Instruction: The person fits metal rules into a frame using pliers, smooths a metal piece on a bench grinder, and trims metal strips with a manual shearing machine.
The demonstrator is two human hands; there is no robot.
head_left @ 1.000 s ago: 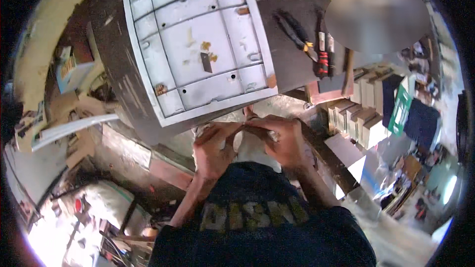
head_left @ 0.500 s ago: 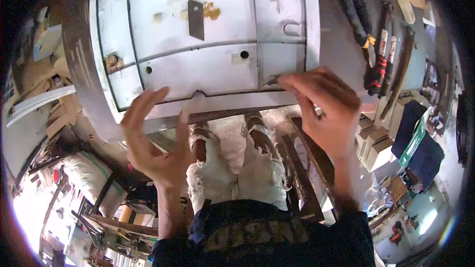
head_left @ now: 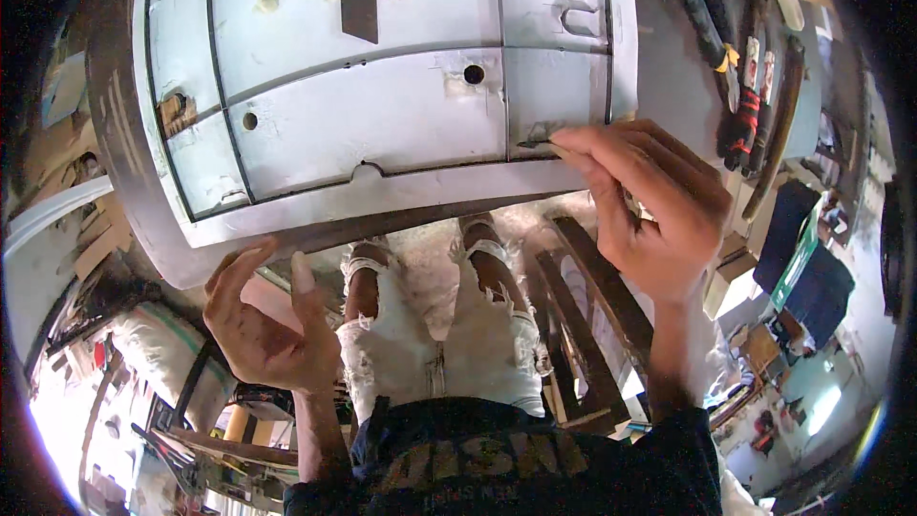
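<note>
A white board [head_left: 363, 124] with thin dark lines across it lies on the table. It has round holes and a small notch in its near edge. Over its near right corner, my right hand [head_left: 664, 201] is closed in a pinch, with a small dark pointed piece [head_left: 531, 144] showing at the fingertips; the rest of that piece is hidden. My left hand [head_left: 267, 325] hangs off the table's near left edge, palm up, fingers apart and holding nothing. A dark flat plate [head_left: 359, 0] with a hole near its end rests on the board, beside a yellow-brown stain.
Pliers [head_left: 702, 5] with dark handles and a red-wrapped tool [head_left: 741, 119] lie right of the board, near a curved dark strip [head_left: 778, 124]. A dark wooden frame [head_left: 592, 315] stands below the table by my legs. A white sack [head_left: 167, 354] sits at lower left.
My left hand has drawn back from the board's near edge, down and to the left. My right hand stays at the near right corner, still pinching. The view has shifted slightly.
</note>
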